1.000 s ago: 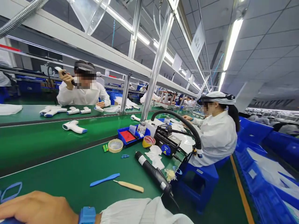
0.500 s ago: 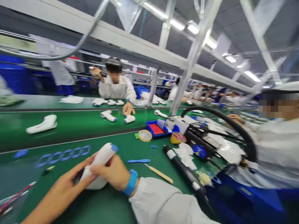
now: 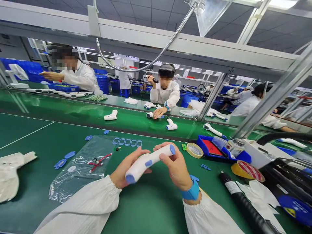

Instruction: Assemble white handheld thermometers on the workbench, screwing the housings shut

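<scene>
A white forehead thermometer with a blue button and blue ends is held tilted above the green bench. My left hand cups its lower-left end, with fingers partly hidden behind it. Around the upper-right end close the thumb and fingers of my right hand, which wears a blue wristband. Beyond my left hand lie several blue frames in a row and a small green circuit board. A clear plastic bag spreads to the left, with red wires at its far part.
A white shell is at far left. On the right are a tape roll, a blue tray and a black electric screwdriver. Thermometers such as this one lie on the green conveyor; a co-worker's hand touches another.
My view has swung left, bringing the bag and white shell into sight. The thermometer has turned, so its blue button and both blue ends show. Both hands still hold it.
</scene>
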